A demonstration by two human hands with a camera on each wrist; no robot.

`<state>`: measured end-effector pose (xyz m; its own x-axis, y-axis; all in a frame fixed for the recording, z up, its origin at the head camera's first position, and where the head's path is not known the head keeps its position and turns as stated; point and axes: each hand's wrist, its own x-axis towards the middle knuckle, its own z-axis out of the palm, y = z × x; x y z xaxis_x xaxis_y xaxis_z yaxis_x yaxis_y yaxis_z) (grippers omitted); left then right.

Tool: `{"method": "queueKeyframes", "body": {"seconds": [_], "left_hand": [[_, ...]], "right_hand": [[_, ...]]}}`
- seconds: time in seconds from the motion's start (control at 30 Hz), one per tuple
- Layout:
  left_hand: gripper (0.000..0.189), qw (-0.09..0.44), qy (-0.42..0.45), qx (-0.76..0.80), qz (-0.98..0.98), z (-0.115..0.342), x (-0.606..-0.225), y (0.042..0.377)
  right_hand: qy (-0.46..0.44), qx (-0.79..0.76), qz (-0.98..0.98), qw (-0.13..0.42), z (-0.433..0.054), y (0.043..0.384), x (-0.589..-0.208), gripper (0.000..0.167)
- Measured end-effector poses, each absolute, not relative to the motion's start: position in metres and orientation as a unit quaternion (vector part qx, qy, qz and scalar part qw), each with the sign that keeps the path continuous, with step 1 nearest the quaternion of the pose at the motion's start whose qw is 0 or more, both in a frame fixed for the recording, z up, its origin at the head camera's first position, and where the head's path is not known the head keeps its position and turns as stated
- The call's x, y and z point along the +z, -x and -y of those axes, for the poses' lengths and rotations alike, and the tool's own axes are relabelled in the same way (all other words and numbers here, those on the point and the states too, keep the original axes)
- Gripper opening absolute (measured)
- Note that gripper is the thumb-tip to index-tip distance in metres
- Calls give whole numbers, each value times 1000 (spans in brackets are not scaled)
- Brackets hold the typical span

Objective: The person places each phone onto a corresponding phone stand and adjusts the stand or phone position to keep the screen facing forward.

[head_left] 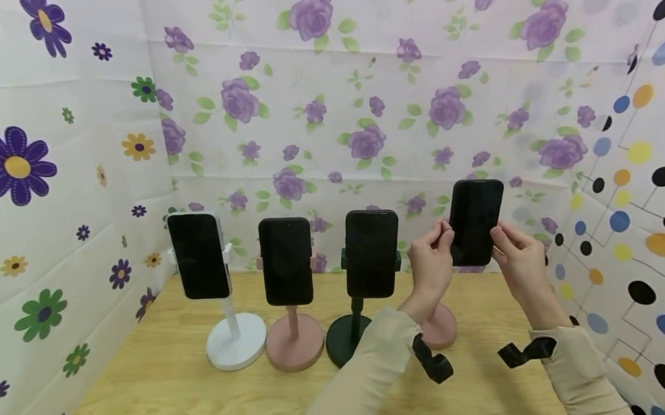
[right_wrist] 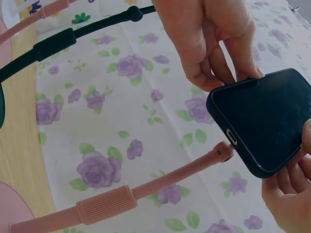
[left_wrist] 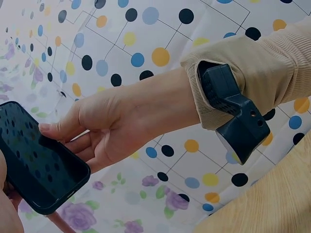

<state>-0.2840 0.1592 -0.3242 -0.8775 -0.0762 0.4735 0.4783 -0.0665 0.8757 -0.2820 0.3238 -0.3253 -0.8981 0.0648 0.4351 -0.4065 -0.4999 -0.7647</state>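
Observation:
A dark-cased smartphone (head_left: 477, 223) is upright, leaning slightly, above a pink phone stand (head_left: 440, 326). My left hand (head_left: 432, 259) holds its left edge, fingertips close together there. The right hand (head_left: 519, 264) grips the opposite edge, thumb at the front rim and fingers behind. In the right wrist view, the stand's pink pole (right_wrist: 170, 182) reaches the back of the phone (right_wrist: 262, 121) near its charging port; the phone hides the clamp. Both the left hand (right_wrist: 214, 39) and the right hand (right_wrist: 286, 194) touch the phone there. The left wrist view shows the right hand (left_wrist: 107, 126) on the phone (left_wrist: 39, 160).
To the left stand a white stand (head_left: 236, 342), another pink stand (head_left: 295, 342) and a dark green stand (head_left: 344, 337), each bearing a phone. They share a wooden table (head_left: 179, 394). Patterned cloth (head_left: 316, 97) encloses the back and sides. A black camera (head_left: 431, 358) sits on each wrist.

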Motion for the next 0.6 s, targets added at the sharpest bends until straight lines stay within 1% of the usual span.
{"method": "queueKeyframes", "body": {"seconds": [0.6], "left_hand": [[35,185,140,-730,643,-155,-327,281]], "right_hand": [[-209,848,470,125,-318,281,-327,32]]}}
